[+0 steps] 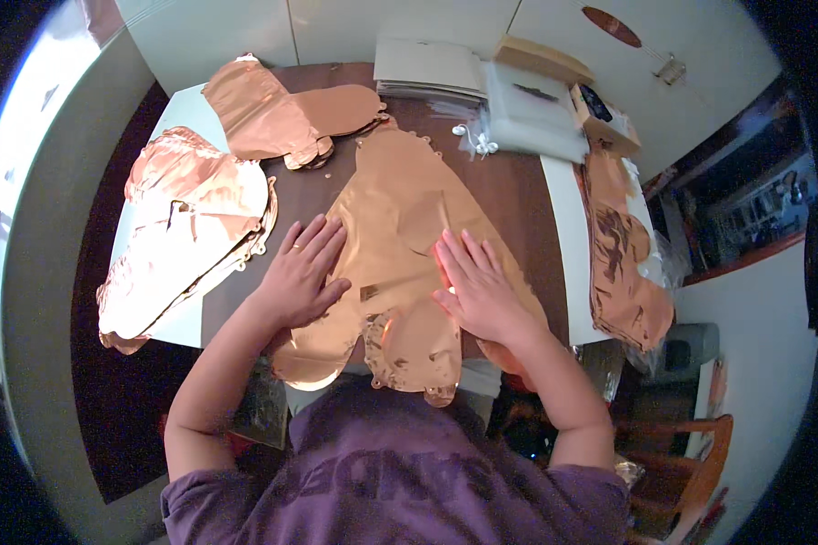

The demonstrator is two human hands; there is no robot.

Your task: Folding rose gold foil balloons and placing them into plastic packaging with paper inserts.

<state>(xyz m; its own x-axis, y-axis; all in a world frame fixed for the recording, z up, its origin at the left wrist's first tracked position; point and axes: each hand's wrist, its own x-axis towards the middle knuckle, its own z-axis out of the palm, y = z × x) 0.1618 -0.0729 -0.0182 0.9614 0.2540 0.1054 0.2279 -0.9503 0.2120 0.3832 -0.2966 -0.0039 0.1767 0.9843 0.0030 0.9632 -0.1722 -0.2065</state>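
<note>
Both hands, left hand and right hand, lie open and flat on a deflated copper foil balloon on the tabletop; 2 flattened stacks sit left, crumpled ones remain right.

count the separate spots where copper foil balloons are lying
4: one flat under both hands, a pile at the table's left edge, a pile at far left, one draped off the right edge. Stacked sheets may hide more.

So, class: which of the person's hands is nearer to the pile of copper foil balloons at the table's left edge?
Left. The left hand lies flat just right of the pile of copper foil balloons; the right hand presses the middle balloon, farther off.
</note>
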